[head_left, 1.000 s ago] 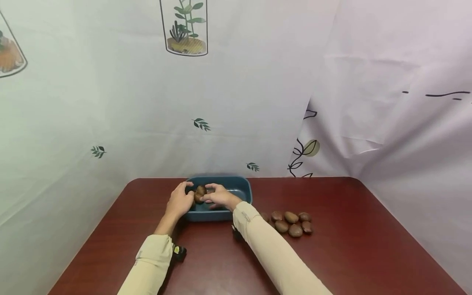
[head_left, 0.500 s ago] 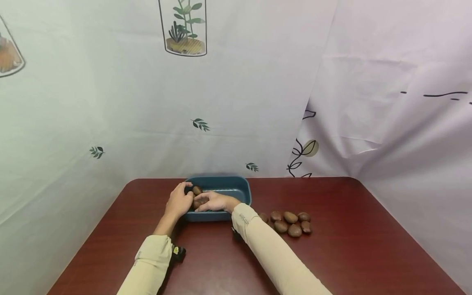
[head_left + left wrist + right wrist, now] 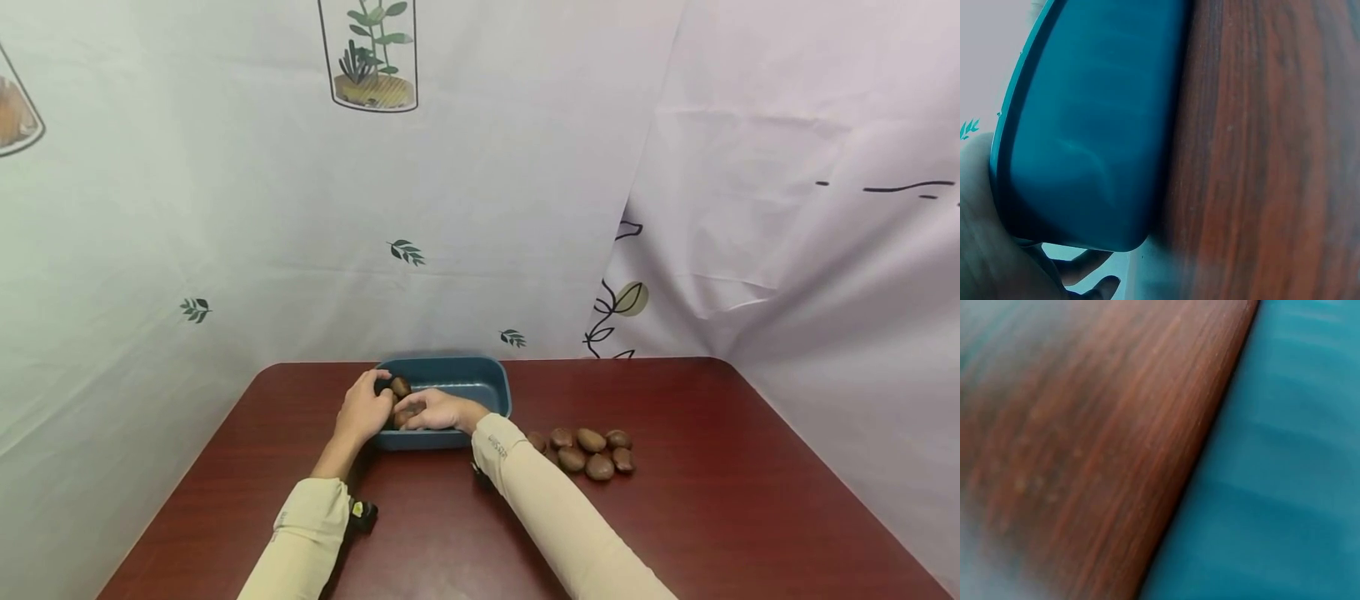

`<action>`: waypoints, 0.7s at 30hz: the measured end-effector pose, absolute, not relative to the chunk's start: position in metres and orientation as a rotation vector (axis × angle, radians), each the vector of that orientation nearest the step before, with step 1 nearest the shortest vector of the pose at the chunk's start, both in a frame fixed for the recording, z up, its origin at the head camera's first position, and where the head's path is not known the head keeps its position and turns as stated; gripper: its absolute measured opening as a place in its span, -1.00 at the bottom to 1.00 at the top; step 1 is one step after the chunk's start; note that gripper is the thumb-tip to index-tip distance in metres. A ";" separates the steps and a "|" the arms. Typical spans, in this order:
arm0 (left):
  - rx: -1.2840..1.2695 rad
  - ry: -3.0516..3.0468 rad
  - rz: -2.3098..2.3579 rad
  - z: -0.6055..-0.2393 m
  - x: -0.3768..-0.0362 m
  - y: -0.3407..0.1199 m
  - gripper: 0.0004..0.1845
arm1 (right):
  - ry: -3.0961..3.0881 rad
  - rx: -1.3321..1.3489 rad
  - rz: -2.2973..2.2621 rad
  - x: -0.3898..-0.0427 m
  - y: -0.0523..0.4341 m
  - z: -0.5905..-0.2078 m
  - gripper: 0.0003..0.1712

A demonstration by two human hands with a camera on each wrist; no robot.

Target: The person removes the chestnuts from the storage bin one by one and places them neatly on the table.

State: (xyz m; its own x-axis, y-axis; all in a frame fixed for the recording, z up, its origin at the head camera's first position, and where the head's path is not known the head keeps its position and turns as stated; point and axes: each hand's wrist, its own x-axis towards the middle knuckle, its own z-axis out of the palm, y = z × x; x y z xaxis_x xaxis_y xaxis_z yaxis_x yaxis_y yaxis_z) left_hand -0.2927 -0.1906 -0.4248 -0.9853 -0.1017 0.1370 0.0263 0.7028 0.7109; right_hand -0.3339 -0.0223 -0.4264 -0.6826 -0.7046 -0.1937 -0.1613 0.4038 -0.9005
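Note:
In the head view my left hand (image 3: 365, 407) grips the left end of a blue plastic bin (image 3: 450, 441). The left wrist view shows that hand (image 3: 997, 250) at the bin's end, with fingertips showing beyond its wall (image 3: 1091, 137). My right hand (image 3: 442, 411) reaches over the front rim, its thumb and fingers curled round a smooth brown oval stone (image 3: 403, 416) inside. Another brown stone (image 3: 401, 387) lies behind it at the bin's left end. Both hands partly cover the stones there. The right wrist view holds only the bin's blurred outer wall (image 3: 1272, 487), no hand.
Several similar brown stones (image 3: 591, 441) lie grouped on the dark red table (image 3: 712, 500), right of the bin and beside the right sleeve (image 3: 555, 500). A white printed curtain (image 3: 465, 208) hangs behind and at the sides of the table.
My right hand has moved a little left and down in the bin, onto the front stone. The left hand stays at the bin's end, and the stones on the table are unmoved.

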 end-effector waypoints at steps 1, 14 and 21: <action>0.058 -2.744 -1.147 -0.425 -0.293 -0.191 -0.54 | 2.092 -0.724 -1.277 -0.333 -0.022 -0.426 -0.55; 0.043 -2.741 -1.152 -0.427 -0.294 -0.193 -0.54 | 2.057 -0.417 -1.607 -0.334 -0.023 -0.429 -0.60; 0.053 -2.730 -1.156 -0.428 -0.296 -0.193 -0.55 | 1.990 -0.352 -1.842 -0.335 -0.020 -0.425 -0.60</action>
State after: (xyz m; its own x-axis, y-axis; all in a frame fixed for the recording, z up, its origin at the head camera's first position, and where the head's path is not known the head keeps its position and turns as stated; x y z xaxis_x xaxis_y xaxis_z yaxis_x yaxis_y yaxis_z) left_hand -0.2957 -0.1933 -0.4283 -0.9838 -0.1013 0.1477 0.0357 0.6975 0.7157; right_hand -0.3351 -0.0198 -0.4249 -0.8865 -0.4463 -0.1220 0.0871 0.0980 -0.9914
